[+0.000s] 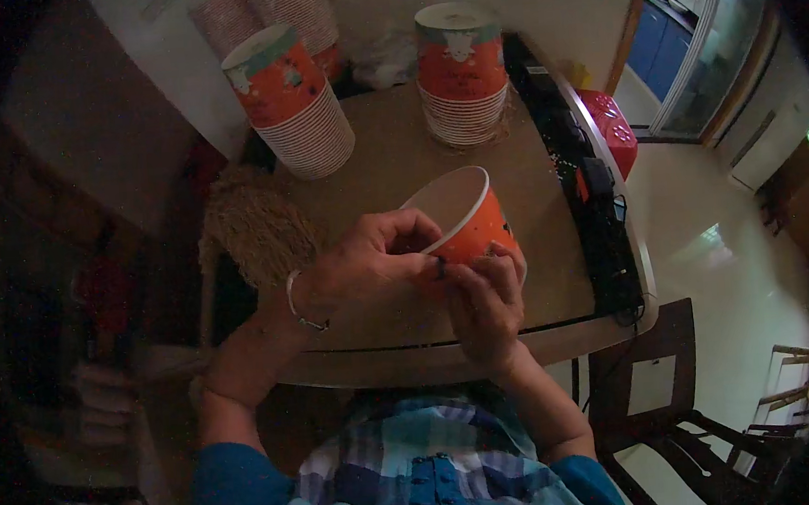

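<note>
Over the near middle of the table I hold an orange paper cup [487, 234], tilted, with its white mouth turned up and to the left. My left hand [368, 259] is closed at the cup's rim, fingers near its mouth and thumb against the outside. Around the lower side of the cup my right hand [489, 307] is closed, its fingertips meeting the left thumb. A small dark spot shows between the fingertips; what it is I cannot make out. Left of the cup lies a bundle of straw-coloured strands [259, 226], close to my left wrist.
Nested stacks of orange and green paper cups stand at the back left [299, 111] and back right [461, 78]. Black devices and cables [595, 181] line the table's right side. Beyond are a red stool [608, 129] and a dark chair [648, 367].
</note>
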A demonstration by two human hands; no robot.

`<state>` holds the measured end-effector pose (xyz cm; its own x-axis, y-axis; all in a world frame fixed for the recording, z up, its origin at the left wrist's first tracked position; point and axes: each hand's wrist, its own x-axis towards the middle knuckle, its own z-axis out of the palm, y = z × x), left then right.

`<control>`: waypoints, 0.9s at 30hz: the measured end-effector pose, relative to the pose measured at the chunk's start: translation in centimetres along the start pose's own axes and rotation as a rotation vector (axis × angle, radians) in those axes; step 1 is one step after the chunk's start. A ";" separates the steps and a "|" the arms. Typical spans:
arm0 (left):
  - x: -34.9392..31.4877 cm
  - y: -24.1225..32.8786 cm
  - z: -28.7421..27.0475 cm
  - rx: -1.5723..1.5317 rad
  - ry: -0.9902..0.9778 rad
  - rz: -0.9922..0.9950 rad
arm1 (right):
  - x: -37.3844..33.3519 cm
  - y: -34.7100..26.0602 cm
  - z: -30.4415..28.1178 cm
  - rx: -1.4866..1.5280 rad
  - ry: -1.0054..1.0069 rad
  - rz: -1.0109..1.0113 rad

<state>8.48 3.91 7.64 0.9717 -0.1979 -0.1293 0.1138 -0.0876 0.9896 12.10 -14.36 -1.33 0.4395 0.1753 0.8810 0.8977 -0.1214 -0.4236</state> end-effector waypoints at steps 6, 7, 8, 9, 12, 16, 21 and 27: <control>0.1 -0.1 -0.1 -0.067 -0.002 -0.022 | -0.2 0.0 0.1 -0.016 0.016 0.025; -0.1 0.1 0.0 -0.081 -0.003 -0.036 | 0.0 -0.3 0.1 -0.010 0.011 0.036; -0.2 0.2 0.1 -0.096 -0.005 -0.049 | 0.1 -0.5 0.1 -0.004 0.006 0.045; -0.3 0.1 0.0 -0.095 -0.003 -0.052 | 0.0 -0.5 0.1 -0.001 0.007 0.048; -0.2 -0.1 -0.1 -0.046 -0.019 -0.033 | -0.2 -0.7 0.1 -0.033 0.005 0.069; -0.2 -0.4 -0.1 -0.049 -0.018 -0.015 | -0.2 -0.8 -0.1 -0.066 -0.020 0.045; -0.3 0.3 0.4 -0.017 -0.002 -0.038 | -0.4 -0.8 -0.3 -0.075 -0.046 0.036; -0.3 0.3 0.4 -0.004 0.012 -0.025 | -0.5 -0.4 -0.4 -0.042 -0.045 0.004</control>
<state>8.15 3.56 7.96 0.9710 -0.1837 -0.1530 0.1387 -0.0885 0.9864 11.54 -14.77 -1.54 0.4453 0.2185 0.8683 0.8940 -0.1626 -0.4175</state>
